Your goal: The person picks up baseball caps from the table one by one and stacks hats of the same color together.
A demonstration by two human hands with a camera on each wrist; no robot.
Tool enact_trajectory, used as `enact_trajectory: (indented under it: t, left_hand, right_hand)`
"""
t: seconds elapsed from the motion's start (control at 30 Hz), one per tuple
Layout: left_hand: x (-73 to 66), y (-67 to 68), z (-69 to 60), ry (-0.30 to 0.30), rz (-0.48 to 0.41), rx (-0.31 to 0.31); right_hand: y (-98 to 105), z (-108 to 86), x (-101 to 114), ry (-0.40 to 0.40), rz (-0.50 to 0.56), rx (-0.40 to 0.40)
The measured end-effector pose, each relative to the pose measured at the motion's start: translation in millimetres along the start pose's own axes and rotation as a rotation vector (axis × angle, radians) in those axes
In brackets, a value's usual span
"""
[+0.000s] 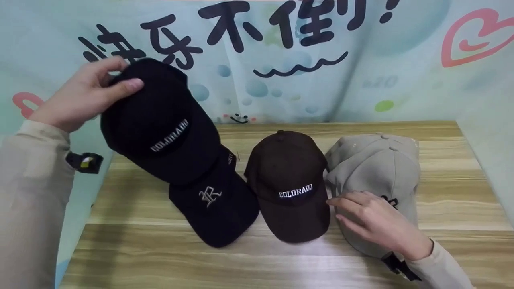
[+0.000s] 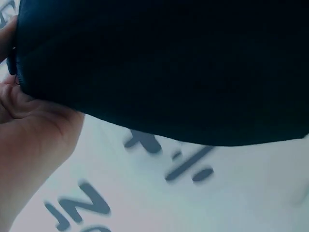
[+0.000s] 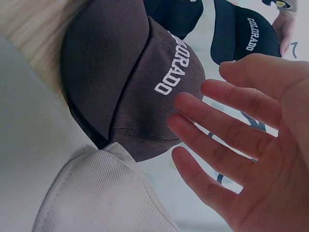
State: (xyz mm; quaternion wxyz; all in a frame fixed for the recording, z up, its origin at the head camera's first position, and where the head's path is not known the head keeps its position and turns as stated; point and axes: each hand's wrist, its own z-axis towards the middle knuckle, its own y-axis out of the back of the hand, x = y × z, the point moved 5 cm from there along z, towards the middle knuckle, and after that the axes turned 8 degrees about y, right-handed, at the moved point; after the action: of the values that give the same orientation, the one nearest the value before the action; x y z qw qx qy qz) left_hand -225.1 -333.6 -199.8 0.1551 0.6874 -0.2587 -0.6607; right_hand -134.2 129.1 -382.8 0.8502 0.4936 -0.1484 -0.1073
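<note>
A black baseball cap [image 1: 156, 108] lettered COLORADO is held up on the left by my left hand [image 1: 86, 90], thumb on the crown. In the left wrist view this cap [image 2: 164, 63] fills the upper part, and some fingers are hidden. Below it lies a dark cap [image 1: 217, 222] with an R emblem, partly covered. A brown COLORADO cap [image 1: 287, 168] sits in the middle of the table. Over the grey caps [image 1: 371, 172], stacked at the right, hovers my right hand [image 1: 377, 222]. Its fingers [image 3: 212, 111] look spread beside the brown cap in the right wrist view, holding nothing.
The caps lie on a wood-grain table [image 1: 281, 265]. Behind it hangs a pale blue-green backdrop [image 1: 289, 92] with large black characters and pink hearts. Each wrist wears a black strap camera, such as the left one [image 1: 84, 162].
</note>
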Motion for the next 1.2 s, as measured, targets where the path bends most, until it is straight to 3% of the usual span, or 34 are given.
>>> enact_trajectory:
  t: [0.13, 0.27, 0.5, 0.67, 0.77, 0.87, 0.93, 1.0, 1.13, 1.2]
  left_hand:
    - [-7.5, -28.6, -2.7, -0.014, 0.013, 0.095]
    - [-1.1, -54.0, -7.0, -0.019, 0.021, 0.167]
    - [29.0, -82.1, -21.2, 0.053, -0.024, 0.217]
    - [51.9, -99.5, -28.9, 0.100, -0.125, 0.273]
    - [66.2, -109.4, -30.5, 0.155, -0.175, 0.324]
    - [80.6, -117.7, -30.5, 0.227, -0.148, 0.352]
    - [88.1, -123.6, -28.2, 0.241, -0.098, 0.351]
    - [92.0, -128.5, -24.5, 0.193, 0.004, 0.305]
    - [91.9, -135.5, -19.0, 0.066, 0.242, 0.120]
    - [90.6, -138.6, -20.3, 0.042, 0.358, 0.030]
  right_hand:
    - [0, -2.8, -1, -0.008, 0.006, -0.011]
    - [-2, -5.7, -1, -0.021, 0.003, -0.017]
    - [-6, -8.8, 0, -0.026, 0.014, -0.030]
    - [-6, -10.8, 0, -0.040, 0.021, -0.035]
    - [-7, -11.6, 0, -0.042, 0.022, -0.035]
    - [-8, -12.5, 0, -0.042, 0.026, -0.038]
    - [-9, -13.2, 0, -0.045, 0.029, -0.038]
    - [-10, -14.2, 1, -0.044, 0.030, -0.037]
    - [-12, -16.5, 4, -0.044, 0.030, -0.031]
    - [-12, -17.9, 4, -0.049, 0.031, -0.027]
